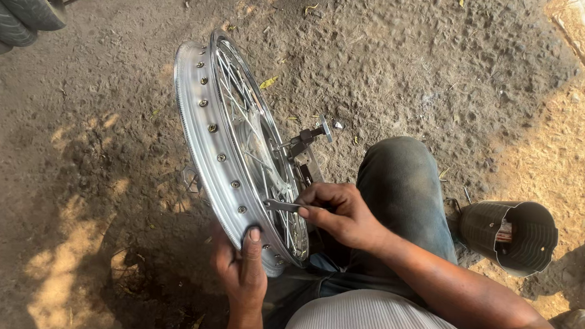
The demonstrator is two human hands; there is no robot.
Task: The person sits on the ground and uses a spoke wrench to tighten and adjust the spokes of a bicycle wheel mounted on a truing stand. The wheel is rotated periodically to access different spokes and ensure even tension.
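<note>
— Chrome spoked rim point(201, 118): where is it?
— Centre frame, on edge, running upper left to lower right. Your left hand point(241, 269) clenches its bottom edge.
— Right hand point(341, 214)?
— Its grip grasps a small spanner point(280, 204), lying level, pointing left into the spokes.

Head-worn view, steeply downward, close.

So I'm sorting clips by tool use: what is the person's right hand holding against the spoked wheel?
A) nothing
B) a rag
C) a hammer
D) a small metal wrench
D: the right hand grips a small metal wrench set among the spokes near the rim of the spoked wheel, while the left hand steadies the rim from below.
</note>
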